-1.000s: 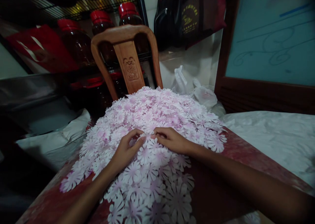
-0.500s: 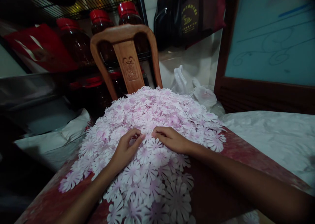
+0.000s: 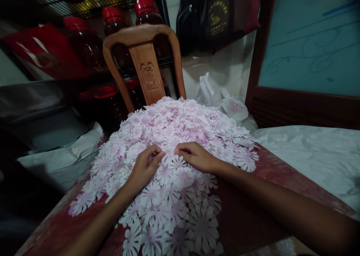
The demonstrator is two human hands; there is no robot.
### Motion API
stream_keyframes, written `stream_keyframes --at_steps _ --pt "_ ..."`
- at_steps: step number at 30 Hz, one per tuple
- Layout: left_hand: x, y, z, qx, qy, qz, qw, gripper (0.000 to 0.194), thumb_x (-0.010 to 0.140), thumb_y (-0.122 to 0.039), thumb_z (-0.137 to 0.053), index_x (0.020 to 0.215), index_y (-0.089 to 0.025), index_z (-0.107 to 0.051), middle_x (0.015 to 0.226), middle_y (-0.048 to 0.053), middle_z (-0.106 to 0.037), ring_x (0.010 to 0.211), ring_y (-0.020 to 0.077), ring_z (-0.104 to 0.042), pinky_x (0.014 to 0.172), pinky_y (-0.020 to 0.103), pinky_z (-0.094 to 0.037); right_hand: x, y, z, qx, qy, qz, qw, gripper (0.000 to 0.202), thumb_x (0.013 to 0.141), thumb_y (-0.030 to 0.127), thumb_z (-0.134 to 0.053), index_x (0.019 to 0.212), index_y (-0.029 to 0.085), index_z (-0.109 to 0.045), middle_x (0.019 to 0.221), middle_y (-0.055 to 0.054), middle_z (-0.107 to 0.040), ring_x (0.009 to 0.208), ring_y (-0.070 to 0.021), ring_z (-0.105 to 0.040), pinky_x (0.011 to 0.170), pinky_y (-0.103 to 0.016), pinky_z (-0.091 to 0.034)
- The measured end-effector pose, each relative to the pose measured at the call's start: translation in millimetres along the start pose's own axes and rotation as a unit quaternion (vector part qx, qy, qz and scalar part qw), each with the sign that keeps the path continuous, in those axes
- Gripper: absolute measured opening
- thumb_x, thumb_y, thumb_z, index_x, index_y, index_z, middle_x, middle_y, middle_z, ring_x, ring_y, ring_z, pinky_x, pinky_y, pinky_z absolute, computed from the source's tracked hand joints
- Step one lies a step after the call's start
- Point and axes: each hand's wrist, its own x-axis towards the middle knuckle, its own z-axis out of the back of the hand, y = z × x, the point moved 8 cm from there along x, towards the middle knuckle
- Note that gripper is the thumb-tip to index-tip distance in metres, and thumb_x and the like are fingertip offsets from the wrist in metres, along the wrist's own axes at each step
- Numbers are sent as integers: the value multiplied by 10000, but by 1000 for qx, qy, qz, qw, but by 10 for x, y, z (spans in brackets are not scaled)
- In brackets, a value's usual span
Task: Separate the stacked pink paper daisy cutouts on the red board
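A large heap of white flower cutouts [image 3: 165,190] with pinkish-purple centres covers much of the red table. My left hand [image 3: 146,165] is over the middle of the heap, its thumb and forefinger pinched at the left edge of one flower cutout [image 3: 169,148]. Facing it, my right hand [image 3: 195,156] pinches the same piece from the right, fingers curled under. Only a short gap separates the fingertips. The held piece blends into the flowers below, so its outline is hard to make out.
A carved wooden chair back [image 3: 149,74] rises behind the heap. White plastic bags [image 3: 233,107] lie behind it, and a white sheet-like covering [image 3: 312,154] is at the right. Red-lidded jars [image 3: 87,47] line the shelf. The red table's edge [image 3: 284,169] slopes down on the right.
Both hands stay nearly in place at the same flower cutout, with only slight finger movement. The camera view has shifted a little.
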Motion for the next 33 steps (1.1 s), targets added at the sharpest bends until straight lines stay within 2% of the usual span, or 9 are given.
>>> stream_keyframes --at_steps 5,9,11,16,18,21,23,33 --pt "-8 -38 3 47 -3 -23 999 220 936 -344 -504 798 -178 -551 753 -2 -555 733 151 -517 707 251 -374 -10 39 -24 -13 12 4 1000 293 927 364 -482 734 155 -551 654 26 -473 610 -97 -411 580 -234 -302" --pt "-16 -69 -1 75 -5 -32 997 220 940 -338 -483 805 -179 -554 780 11 -575 767 166 -534 723 261 -381 -13 57 -39 -26 19 17 999 298 933 342 -471 706 158 -526 644 29 -463 604 -94 -400 576 -234 -292" --pt "-14 -62 3 58 -11 -21 998 209 930 -334 -491 809 -178 -561 790 15 -587 774 169 -542 728 262 -394 -14 56 -39 -30 19 23 999 293 935 341 -471 712 160 -528 654 26 -468 613 -96 -402 578 -234 -296" --pt "4 -49 3 -110 -22 44 993 199 880 -364 -565 821 -175 -591 797 12 -587 771 155 -551 721 242 -434 -18 44 -10 -35 -5 26 999 265 949 342 -451 804 167 -588 673 26 -482 607 -97 -394 572 -235 -296" --pt "9 -72 -8 -139 -18 62 988 216 872 -386 -579 844 -175 -612 836 20 -601 820 161 -559 750 242 -442 -22 51 1 -38 -17 26 999 261 954 341 -445 862 170 -619 699 17 -516 619 -100 -408 583 -238 -305" --pt "11 -87 2 -137 -24 74 988 237 835 -410 -628 865 -175 -631 876 26 -608 861 170 -559 777 246 -447 -29 76 9 -32 -30 29 999 281 960 374 -446 870 171 -618 710 13 -527 629 -100 -422 588 -238 -313" --pt "10 -76 5 -125 -24 75 989 243 811 -412 -659 839 -173 -628 839 20 -598 814 164 -551 755 246 -444 -35 88 9 -20 -35 30 999 286 959 395 -451 855 175 -601 706 17 -517 626 -97 -423 582 -235 -313" --pt "-17 -90 -35 -99 4 35 995 257 878 -394 -591 744 -175 -575 726 2 -557 724 146 -512 702 240 -405 -64 52 -31 52 -12 -1 999 328 933 464 -492 801 171 -555 666 29 -456 602 -92 -387 554 -226 -289"
